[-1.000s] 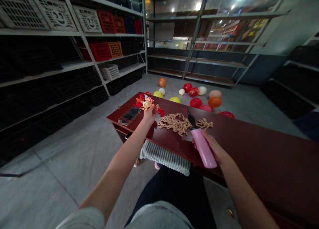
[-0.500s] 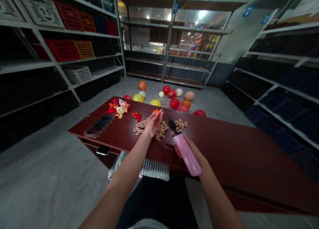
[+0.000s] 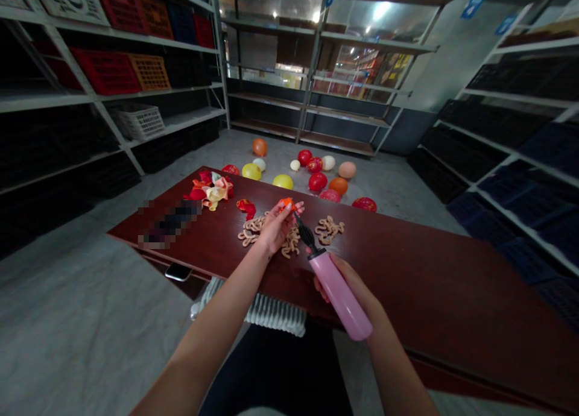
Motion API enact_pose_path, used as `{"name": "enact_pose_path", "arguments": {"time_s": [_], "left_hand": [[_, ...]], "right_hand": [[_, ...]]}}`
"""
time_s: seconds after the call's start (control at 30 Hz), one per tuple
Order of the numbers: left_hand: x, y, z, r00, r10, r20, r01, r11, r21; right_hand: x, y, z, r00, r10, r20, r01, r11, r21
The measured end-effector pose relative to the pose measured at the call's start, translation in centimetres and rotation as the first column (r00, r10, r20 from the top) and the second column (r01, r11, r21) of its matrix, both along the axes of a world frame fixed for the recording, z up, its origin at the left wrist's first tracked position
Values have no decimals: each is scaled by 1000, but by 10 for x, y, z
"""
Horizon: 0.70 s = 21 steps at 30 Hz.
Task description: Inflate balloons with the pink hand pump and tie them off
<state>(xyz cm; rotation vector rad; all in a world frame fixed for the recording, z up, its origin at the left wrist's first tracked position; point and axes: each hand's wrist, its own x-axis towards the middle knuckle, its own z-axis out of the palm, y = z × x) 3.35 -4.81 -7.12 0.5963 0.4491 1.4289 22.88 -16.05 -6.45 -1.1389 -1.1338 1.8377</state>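
Observation:
My left hand (image 3: 277, 228) pinches an orange, uninflated balloon (image 3: 286, 202) above the table. In my right hand (image 3: 350, 283) is a pink balloon pump (image 3: 340, 295), gripped round its barrel. Its black nozzle (image 3: 306, 230) points up and left, with the tip at the fingers of my left hand beside the balloon; whether the tip is inside the balloon's neck cannot be made out. Under my left hand lie tan, curly, long balloons (image 3: 290, 245), and a smaller bunch of tan balloons (image 3: 329, 229) lies right of the nozzle. A red balloon (image 3: 246, 207) lies flat left of my hand.
A pile of flat coloured balloons (image 3: 216, 190) sits on the dark red table (image 3: 434, 283) at the left, near a blurred-out object (image 3: 169, 224). A phone (image 3: 178, 272) lies on a ledge below. Several inflated balloons (image 3: 318, 181) cover the floor beyond. Shelves with crates (image 3: 106, 71) stand around.
The pump's nozzle has moved left, up to the orange balloon in my left hand. The camera view has tilted down a little. The balloons on the table lie as before.

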Motion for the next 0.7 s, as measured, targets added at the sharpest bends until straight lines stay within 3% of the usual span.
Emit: {"name": "enact_pose_path", "arguments": {"time_s": [0.7], "left_hand": [[13, -18, 6, 987, -93, -132, 96, 995, 18]], "right_hand": [[-4, -5, 6, 994, -100, -33, 100, 995, -14]]}}
